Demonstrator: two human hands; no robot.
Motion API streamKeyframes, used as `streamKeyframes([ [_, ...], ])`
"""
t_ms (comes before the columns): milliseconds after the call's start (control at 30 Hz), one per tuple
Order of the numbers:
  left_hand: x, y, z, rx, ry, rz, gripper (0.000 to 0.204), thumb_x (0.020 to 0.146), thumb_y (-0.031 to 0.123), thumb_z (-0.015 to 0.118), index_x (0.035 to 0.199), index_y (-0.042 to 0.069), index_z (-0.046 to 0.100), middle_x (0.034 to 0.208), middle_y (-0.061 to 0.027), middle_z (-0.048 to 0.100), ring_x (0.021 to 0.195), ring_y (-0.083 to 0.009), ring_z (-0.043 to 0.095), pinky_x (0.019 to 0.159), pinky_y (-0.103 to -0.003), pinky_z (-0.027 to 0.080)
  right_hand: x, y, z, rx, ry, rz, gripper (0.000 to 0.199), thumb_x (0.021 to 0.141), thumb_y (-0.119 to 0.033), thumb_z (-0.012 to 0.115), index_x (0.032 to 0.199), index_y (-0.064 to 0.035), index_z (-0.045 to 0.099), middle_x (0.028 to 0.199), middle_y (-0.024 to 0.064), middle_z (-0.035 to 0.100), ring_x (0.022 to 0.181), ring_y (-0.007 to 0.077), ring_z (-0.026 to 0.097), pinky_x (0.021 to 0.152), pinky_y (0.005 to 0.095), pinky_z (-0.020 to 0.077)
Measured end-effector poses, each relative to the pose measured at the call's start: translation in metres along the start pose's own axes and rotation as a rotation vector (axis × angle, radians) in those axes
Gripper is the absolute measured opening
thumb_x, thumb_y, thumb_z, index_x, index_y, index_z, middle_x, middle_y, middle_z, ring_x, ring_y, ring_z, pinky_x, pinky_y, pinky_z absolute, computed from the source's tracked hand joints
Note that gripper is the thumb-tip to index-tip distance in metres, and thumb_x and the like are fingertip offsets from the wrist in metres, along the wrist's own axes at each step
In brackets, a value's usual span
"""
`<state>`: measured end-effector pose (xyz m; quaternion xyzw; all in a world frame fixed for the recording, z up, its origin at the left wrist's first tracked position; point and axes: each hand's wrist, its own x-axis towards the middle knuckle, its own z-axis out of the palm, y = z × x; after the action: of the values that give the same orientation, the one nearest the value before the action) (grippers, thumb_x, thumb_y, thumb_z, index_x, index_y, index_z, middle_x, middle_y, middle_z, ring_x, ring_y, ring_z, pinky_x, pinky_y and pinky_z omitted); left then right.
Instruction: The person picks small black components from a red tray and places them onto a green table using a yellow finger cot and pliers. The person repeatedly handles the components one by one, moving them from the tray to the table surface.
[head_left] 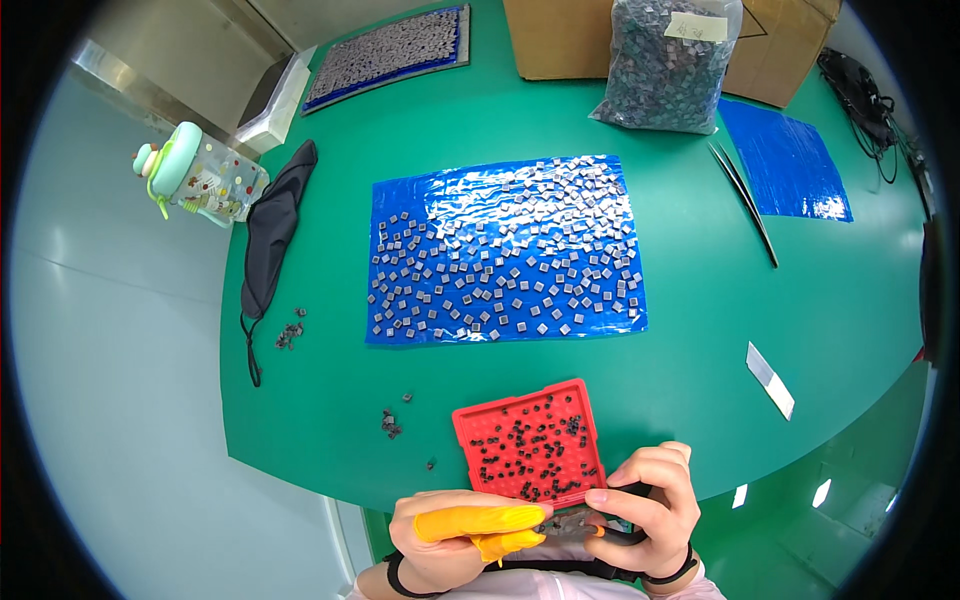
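My left hand (pixel 445 535), with yellow rubber covers (pixel 478 522) on some fingers, is pinched at the near edge of a red tray (pixel 463 435). What sits between its fingertips is too small to make out. My right hand (pixel 655 505) is curled around a black tool with an orange part (pixel 622 537); its working end is unclear. Something greyish and see-through (pixel 572 521) shows between both hands, below the tray. Many small black parts (pixel 537 440) lie scattered inside the tray. Beyond it, a blue sheet (pixel 400 197) carries many small grey square pieces (pixel 503 319).
Left are a bottle (pixel 215 180), a black cloth pouch (pixel 275 235) and loose dark bits (pixel 290 335). More bits (pixel 390 423) lie beside the tray. Right are tweezers (pixel 745 205), a blade (pixel 770 381) and a blue sheet (pixel 790 165). A filled bag (pixel 665 75) and cardboard boxes (pixel 555 40) stand behind.
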<state>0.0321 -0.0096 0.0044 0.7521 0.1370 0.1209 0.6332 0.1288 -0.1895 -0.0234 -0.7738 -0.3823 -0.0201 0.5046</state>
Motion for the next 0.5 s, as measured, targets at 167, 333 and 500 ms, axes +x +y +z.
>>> streamKeyframes([
  [167,-0.0021,-0.0054,0.0046,-0.025,0.088,0.045,0.024,0.068,0.009,0.083,0.086,-0.001,0.072,0.080,-0.0078,0.072,0.066,-0.0144,0.069,0.057,-0.022,0.054,0.0030,0.0009,-0.0023,0.019,-0.032,-0.017,0.052,0.043,-0.011,0.074,0.095,-0.0155,0.069,0.092,0.0014,0.053,0.079,0.0184,0.054,0.072,0.0359,0.0336],
  [333,-0.0038,-0.0060,0.0022,-0.050,0.057,-0.027,0.021,0.073,0.009,0.080,0.088,-0.003,0.071,0.082,-0.0106,0.072,0.067,-0.0169,0.069,0.057,-0.024,0.054,0.0020,0.0023,-0.0015,-0.002,-0.021,-0.032,0.052,0.044,-0.011,0.074,0.095,-0.0150,0.068,0.093,0.0018,0.053,0.079,0.0188,0.054,0.072,0.0362,0.0335],
  [500,-0.0006,-0.0007,0.0065,-0.555,0.117,-0.222,0.024,0.079,0.004,0.073,0.097,-0.009,0.067,0.085,-0.0183,0.070,0.073,-0.0260,0.070,0.062,-0.032,0.058,-0.0002,0.0019,-0.0005,-0.018,0.023,-0.012,0.051,0.045,-0.009,0.073,0.095,-0.0137,0.067,0.094,0.0041,0.053,0.079,0.0207,0.054,0.072,0.0372,0.0350],
])
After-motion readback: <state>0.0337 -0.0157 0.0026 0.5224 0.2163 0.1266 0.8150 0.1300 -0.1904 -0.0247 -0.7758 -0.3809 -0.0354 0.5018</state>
